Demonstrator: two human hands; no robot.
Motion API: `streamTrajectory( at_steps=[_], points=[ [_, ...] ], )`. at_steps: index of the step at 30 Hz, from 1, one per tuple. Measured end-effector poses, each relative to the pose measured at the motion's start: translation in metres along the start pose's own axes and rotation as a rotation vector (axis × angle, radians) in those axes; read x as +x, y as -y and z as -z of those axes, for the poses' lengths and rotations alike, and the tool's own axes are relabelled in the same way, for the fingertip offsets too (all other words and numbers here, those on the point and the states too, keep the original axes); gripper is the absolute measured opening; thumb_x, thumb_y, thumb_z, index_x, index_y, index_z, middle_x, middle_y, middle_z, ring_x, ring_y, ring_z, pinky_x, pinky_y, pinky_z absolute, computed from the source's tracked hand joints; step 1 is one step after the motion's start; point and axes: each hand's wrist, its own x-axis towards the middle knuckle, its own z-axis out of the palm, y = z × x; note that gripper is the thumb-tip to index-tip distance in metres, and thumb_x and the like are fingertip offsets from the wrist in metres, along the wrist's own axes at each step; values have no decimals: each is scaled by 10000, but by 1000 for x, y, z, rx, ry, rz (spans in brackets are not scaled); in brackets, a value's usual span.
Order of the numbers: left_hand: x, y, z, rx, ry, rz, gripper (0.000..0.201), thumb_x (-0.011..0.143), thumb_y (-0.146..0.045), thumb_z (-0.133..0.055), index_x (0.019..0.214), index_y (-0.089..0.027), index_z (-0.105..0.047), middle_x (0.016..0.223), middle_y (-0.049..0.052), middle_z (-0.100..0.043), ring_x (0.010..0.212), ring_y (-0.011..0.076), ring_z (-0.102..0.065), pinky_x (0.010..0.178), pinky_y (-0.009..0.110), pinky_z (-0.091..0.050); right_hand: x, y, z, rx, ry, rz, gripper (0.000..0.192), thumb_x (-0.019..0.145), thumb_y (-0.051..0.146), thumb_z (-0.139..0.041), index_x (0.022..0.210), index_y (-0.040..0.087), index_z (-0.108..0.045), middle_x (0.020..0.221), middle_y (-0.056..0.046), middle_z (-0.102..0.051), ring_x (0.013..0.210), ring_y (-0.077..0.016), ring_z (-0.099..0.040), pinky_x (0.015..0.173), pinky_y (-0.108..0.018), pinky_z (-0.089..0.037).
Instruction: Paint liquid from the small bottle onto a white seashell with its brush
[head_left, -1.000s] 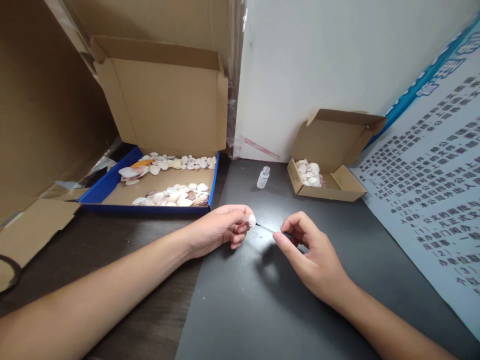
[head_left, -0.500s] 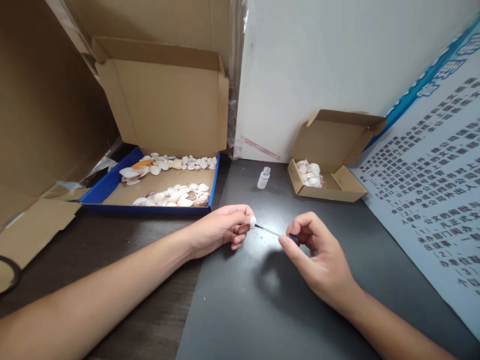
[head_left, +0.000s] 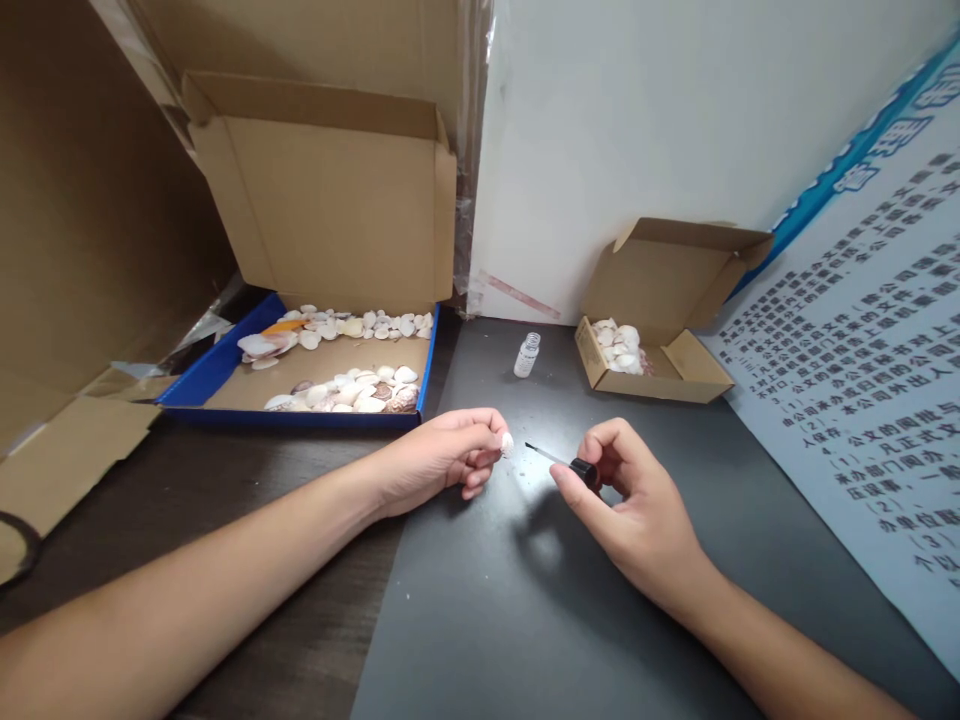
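Observation:
My left hand pinches a small white seashell at its fingertips, just above the dark table. To its right, my right hand holds a thin brush with a black cap, the bristle tip pointing left and a short gap away from the shell. A small clear bottle stands uncapped behind the hands.
A blue-edged cardboard box with several shells lies open at the back left. A smaller cardboard box with several shells sits at the back right. A printed poster leans on the right. Cardboard sheets stand at the left.
The brush tip touched the shell before; my right hand has now drawn it back to the right, leaving a gap. My left hand has stayed in place.

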Motion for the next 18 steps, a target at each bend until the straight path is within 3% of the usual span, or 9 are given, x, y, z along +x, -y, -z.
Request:
streamTrajectory(
  at_steps=[6, 18],
  points=[
    [0, 0, 0, 5, 5, -4, 146, 859, -272, -634, 811, -180, -532, 656, -67, -394, 527, 63, -390, 524, 216, -339, -2, 0, 0, 32, 54, 15, 235, 873, 248, -644, 839, 258, -412, 628, 81, -414, 521, -109, -425, 491, -230, -387],
    [0, 1, 0, 15, -1, -12, 155, 857, -278, -638, 805, -181, -529, 657, -64, -394, 534, 69, -382, 521, 217, -341, -2, 1, -1, -15, -6, 7, 231, 868, 233, -622, 810, 257, -399, 647, 73, -381, 519, -106, -383, 452, -216, -354]
  ],
)
